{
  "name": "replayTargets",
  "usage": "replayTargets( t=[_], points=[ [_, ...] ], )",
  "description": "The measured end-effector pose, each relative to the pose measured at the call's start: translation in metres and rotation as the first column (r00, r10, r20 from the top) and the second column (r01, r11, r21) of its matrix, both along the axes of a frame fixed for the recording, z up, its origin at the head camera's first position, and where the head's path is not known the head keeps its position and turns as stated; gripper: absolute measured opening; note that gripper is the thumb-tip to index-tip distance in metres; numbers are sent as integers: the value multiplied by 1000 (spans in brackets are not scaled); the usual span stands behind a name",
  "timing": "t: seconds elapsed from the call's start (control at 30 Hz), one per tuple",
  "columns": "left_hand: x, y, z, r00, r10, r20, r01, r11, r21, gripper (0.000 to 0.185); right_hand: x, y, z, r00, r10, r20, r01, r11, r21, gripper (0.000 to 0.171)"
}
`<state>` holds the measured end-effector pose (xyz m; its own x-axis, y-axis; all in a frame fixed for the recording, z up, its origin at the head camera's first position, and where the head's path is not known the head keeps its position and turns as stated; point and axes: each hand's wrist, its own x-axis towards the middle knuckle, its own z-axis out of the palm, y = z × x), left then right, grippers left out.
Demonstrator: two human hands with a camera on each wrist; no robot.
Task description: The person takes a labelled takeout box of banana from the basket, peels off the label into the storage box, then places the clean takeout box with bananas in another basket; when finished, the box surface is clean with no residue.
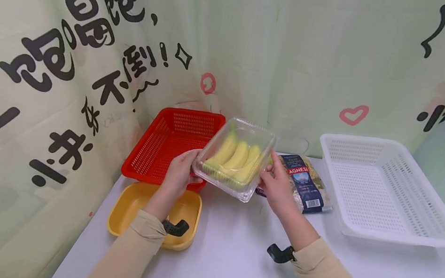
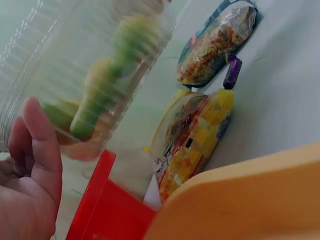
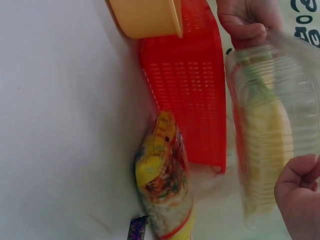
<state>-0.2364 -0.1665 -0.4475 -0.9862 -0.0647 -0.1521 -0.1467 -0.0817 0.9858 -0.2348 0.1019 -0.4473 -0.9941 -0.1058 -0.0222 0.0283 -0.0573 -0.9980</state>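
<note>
A clear plastic clamshell box [image 1: 234,157] with three yellow bananas inside is held tilted above the white table [image 1: 230,263], in front of the red basket. My left hand [image 1: 184,170] grips its left edge and my right hand [image 1: 271,178] grips its right edge. In the left wrist view the box [image 2: 90,75] is blurred above my left hand [image 2: 30,175], whose thumb lies against its wall. The right wrist view shows the box [image 3: 270,135] between my right hand [image 3: 300,192] and my left hand [image 3: 247,20].
A red slotted basket [image 1: 170,146] stands at the back left, with a yellow tub [image 1: 127,206] in front of it. A white slotted basket [image 1: 386,190] sits at the right. A pasta bag [image 1: 306,181] and a yellow snack bag [image 2: 195,140] lie under the box.
</note>
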Motion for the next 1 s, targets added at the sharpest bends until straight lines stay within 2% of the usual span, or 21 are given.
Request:
replayTargets(
  t=[0.23, 0.37, 0.53, 0.73, 0.87, 1.0],
  points=[
    [-5, -7, 5, 997, -80, -10, 78, 991, -108, 36, 1, 3, 6, 1000, 28, 6, -28, 999, -41, 73],
    [-9, -10, 8, 993, -122, 3, 121, 983, -138, 41, 0, 6, 7, 998, 70, -3, -70, 995, -75, 74],
    [-12, -9, 11, 988, -156, 20, 157, 976, -154, 38, -2, 10, 7, 993, 118, -1, -118, 989, -84, 71],
    [-15, -5, 9, 985, -170, 15, 170, 968, -183, 40, -5, 14, 10, 992, 122, 27, -122, 993, 4, 66],
    [-16, -3, 7, 989, -150, 0, 146, 965, -219, 46, -8, 16, 11, 993, 112, 37, -115, 987, 112, 59],
    [-15, -2, 9, 993, -121, -10, 116, 970, -213, 45, -8, 15, 13, 995, 88, 54, -96, 977, 192, 56]
  ],
)
